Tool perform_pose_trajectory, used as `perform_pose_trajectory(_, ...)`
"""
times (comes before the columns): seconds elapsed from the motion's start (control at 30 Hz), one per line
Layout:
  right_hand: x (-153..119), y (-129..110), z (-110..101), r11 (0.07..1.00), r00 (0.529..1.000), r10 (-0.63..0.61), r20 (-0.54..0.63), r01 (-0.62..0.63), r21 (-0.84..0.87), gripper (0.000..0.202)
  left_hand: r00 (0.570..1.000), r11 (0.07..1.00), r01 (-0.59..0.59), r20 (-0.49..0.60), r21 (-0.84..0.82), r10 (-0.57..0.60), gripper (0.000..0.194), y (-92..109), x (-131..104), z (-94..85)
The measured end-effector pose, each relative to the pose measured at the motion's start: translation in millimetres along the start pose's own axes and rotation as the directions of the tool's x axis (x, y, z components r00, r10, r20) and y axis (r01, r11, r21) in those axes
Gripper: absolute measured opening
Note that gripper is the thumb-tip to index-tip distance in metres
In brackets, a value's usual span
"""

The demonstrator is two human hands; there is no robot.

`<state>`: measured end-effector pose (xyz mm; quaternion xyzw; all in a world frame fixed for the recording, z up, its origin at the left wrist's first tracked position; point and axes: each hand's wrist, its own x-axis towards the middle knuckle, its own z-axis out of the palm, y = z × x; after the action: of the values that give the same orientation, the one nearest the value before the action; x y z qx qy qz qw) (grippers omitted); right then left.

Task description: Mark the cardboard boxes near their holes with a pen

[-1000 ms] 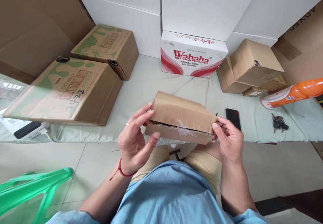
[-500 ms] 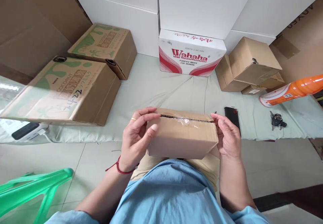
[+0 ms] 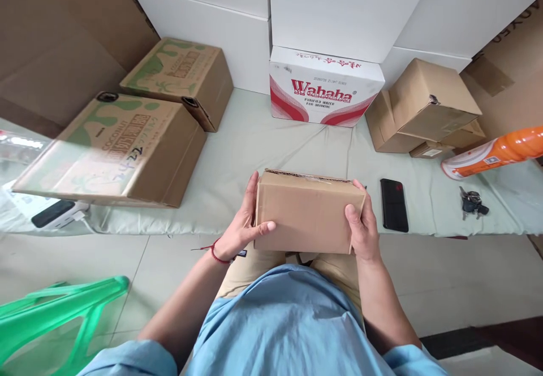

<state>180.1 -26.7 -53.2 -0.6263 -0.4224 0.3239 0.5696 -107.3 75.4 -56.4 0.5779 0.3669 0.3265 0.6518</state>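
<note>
A plain brown cardboard box (image 3: pixel 307 212) is held between both hands at the table's front edge, above the lap. Clear tape shows along its far top edge. My left hand (image 3: pixel 246 220) grips the box's left end, thumb on the near face and fingers along the side. On the right end, my right hand (image 3: pixel 362 220) has its thumb on the near face and its fingers round the side, partly hidden. A black phone (image 3: pixel 394 205) lies just right of the box.
Two printed coconut cartons (image 3: pixel 114 144) stand at left beside a white device (image 3: pixel 59 214). Behind are a white Wahaha carton (image 3: pixel 324 90) and stacked brown boxes (image 3: pixel 428 102). An orange bottle (image 3: pixel 496 152) and keys (image 3: pixel 473 202) are at right; a green stool (image 3: pixel 85 294) is lower left.
The box has tilted so its near face shows more fully. My left thumb has moved from near its top edge down onto that face, and my right thumb now presses on the face too.
</note>
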Motion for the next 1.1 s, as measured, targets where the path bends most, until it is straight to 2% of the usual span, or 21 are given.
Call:
perform_pose_trajectory(0.1, 3, 5, -2, 0.979, 0.994, 0.104, -0.018, -0.1, 0.175, 0.065, 1.0, 0.998, -0.022, 0.006, -0.064, 0.022, 0.147, -3, -6, 7.5)
perform_pose_trajectory(0.2, 4, 5, -4, 0.932, 0.975, 0.214, -0.06, -0.185, 0.312, 0.064, 0.997, 0.993, -0.061, -0.054, -0.1, 0.056, 0.15, -4, -12, 22.9)
perform_pose_trajectory(0.3, 7, 4, -10, 0.905, 0.947, 0.296, -0.122, -0.237, 0.354, 0.07, 0.985, 0.987, -0.133, -0.126, -0.091, 0.121, 0.148, -3, -15, 38.9)
perform_pose_trajectory(0.4, 11, 6, -21, 0.912, 0.908, 0.346, -0.238, -0.265, 0.315, 0.067, 0.969, 0.975, -0.216, -0.133, -0.045, 0.209, 0.132, 1, -18, 47.7)
perform_pose_trajectory(0.5, 14, 11, -28, 0.909, 0.865, 0.376, -0.331, -0.275, 0.313, 0.061, 0.955, 0.957, -0.29, -0.063, 0.02, 0.291, 0.109, 8, -23, 49.1)
perform_pose_trajectory(0.57, 14, 14, -26, 0.891, 0.856, 0.406, -0.319, -0.293, 0.348, 0.058, 0.94, 0.937, -0.341, -0.007, 0.075, 0.342, 0.101, 13, -27, 47.6)
perform_pose_trajectory(0.63, 13, 15, -19, 0.866, 0.859, 0.432, -0.275, -0.31, 0.392, 0.057, 0.921, 0.91, -0.389, 0.03, 0.14, 0.389, 0.101, 19, -31, 44.1)
perform_pose_trajectory(0.7, 14, 12, -10, 0.855, 0.871, 0.426, -0.246, -0.298, 0.425, 0.056, 0.911, 0.89, -0.405, 0.014, 0.209, 0.412, 0.101, 24, -34, 37.5)
perform_pose_trajectory(0.77, 16, 6, -1, 0.869, 0.895, 0.376, -0.24, -0.251, 0.427, 0.055, 0.915, 0.893, -0.364, -0.074, 0.265, 0.396, 0.093, 27, -34, 27.4)
perform_pose_trajectory(0.83, 16, -3, 4, 0.905, 0.926, 0.288, -0.243, -0.18, 0.385, 0.053, 0.933, 0.922, -0.285, -0.144, 0.261, 0.329, 0.087, 28, -32, 15.6)
perform_pose_trajectory(0.97, 1, -34, 7, 0.985, 0.984, -0.005, -0.18, 0.035, 0.168, 0.05, 0.98, 0.985, -0.132, -0.137, 0.112, 0.146, 0.096, 26, -20, 1.5)
perform_pose_trajectory(1.03, -11, -55, 6, 0.977, 0.975, -0.214, -0.062, 0.213, -0.031, 0.057, 0.981, 0.998, -0.068, -0.182, 0.002, 0.067, 0.084, 22, -7, 3.5)
perform_pose_trajectory(1.1, -22, -76, 5, 0.868, 0.905, -0.414, 0.097, 0.424, -0.259, 0.069, 0.973, 0.986, -0.055, -0.228, -0.156, 0.018, 0.07, 18, 13, 9.4)
